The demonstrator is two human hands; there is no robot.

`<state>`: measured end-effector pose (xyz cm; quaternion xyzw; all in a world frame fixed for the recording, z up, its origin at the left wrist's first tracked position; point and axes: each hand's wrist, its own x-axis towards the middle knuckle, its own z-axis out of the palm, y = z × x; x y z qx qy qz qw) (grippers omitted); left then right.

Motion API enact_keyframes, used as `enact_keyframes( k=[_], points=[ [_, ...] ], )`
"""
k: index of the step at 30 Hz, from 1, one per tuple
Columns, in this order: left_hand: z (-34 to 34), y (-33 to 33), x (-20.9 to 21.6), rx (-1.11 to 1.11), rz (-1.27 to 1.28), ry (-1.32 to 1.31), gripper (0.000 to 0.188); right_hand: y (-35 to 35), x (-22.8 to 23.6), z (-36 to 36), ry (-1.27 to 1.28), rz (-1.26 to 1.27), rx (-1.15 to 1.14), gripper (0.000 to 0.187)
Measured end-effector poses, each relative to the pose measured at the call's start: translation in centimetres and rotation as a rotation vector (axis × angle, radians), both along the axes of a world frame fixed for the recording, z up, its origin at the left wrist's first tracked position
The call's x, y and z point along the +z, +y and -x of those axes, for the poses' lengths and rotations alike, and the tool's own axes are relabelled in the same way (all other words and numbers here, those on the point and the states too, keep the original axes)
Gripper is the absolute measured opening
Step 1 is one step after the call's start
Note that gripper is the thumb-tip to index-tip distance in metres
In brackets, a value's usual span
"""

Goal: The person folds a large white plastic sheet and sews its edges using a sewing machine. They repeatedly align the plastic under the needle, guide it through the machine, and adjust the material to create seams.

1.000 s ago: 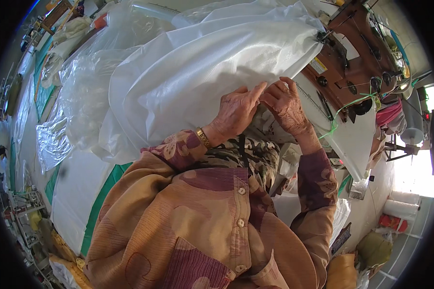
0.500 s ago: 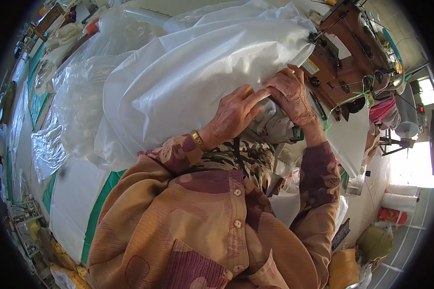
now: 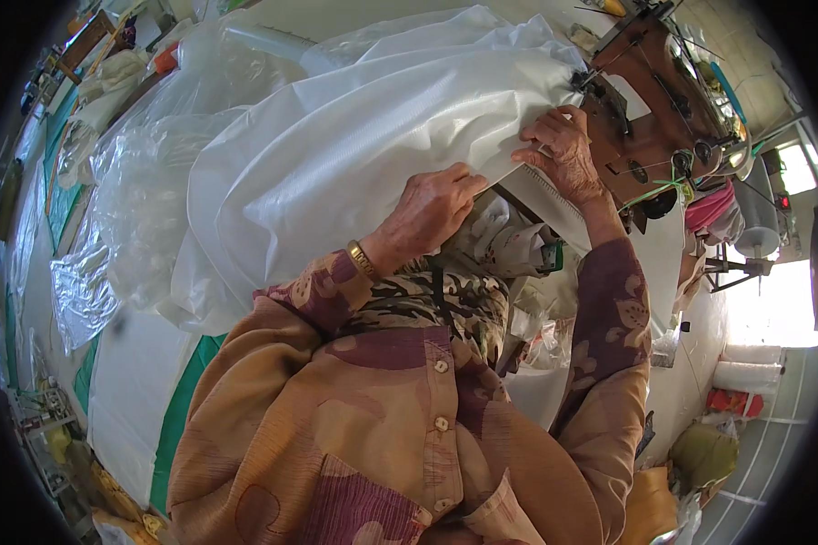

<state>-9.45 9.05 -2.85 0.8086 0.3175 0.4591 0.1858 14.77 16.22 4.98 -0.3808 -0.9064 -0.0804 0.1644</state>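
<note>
A large white plastic sheet (image 3: 336,154) lies bunched across the work surface, its folds running up to a brown sewing machine (image 3: 659,82) at the right. My left hand (image 3: 432,209), a gold-coloured band at its wrist, is closed on the near edge of the sheet. Farther right, my right hand (image 3: 562,150) pinches the same edge with bent fingers, close to the machine. The edge stretches between the two hands, which are apart. The sheet's far right end reaches the machine's needle area, where details are too small to make out.
Crumpled clear plastic (image 3: 141,200) spreads to the left of the sheet. Green string (image 3: 650,193) hangs by the machine. Below the hands sits a bundle of pale printed material (image 3: 509,238). White rolls (image 3: 745,375) and a tan sack (image 3: 703,456) stand at the lower right.
My hands, whose fingers met before, have drawn apart. The left has moved slightly down, and the right has changed its grip on the edge. A strip of sheet now shows below my right hand.
</note>
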Motion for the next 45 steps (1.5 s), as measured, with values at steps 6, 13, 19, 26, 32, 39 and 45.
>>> enact_keyframes(
  k=[6,13,19,26,32,39,45],
  points=[
    [-0.3,0.5,-0.2,-0.016,-0.048,0.085,0.032,2.6,0.3,-2.7,-0.088,-0.089,-0.026,0.041],
    [-1.7,1.5,-0.4,-0.12,-0.174,0.207,0.025,2.9,-5.1,-2.9,0.207,-0.473,-0.28,0.039],
    [-3.5,3.1,-0.4,-0.167,-0.192,0.289,0.023,1.0,-6.2,-3.0,0.284,-0.543,-0.345,0.026],
    [-6.6,6.7,1.6,-0.061,-0.325,0.37,0.021,1.5,-6.6,-3.3,0.355,-0.514,-0.438,0.029],
    [-9.6,10.5,3.7,-0.077,-0.333,0.298,0.019,1.2,-5.9,-2.9,0.342,-0.441,-0.528,0.041],
    [-12.9,12.4,4.2,0.078,-0.28,0.223,0.017,1.7,-5.7,-2.6,0.383,-0.432,-0.557,0.043],
    [-10.6,7.9,0.1,0.137,-0.078,0.224,0.014,1.7,-5.7,-2.7,0.388,-0.396,-0.576,0.048]
  ],
)
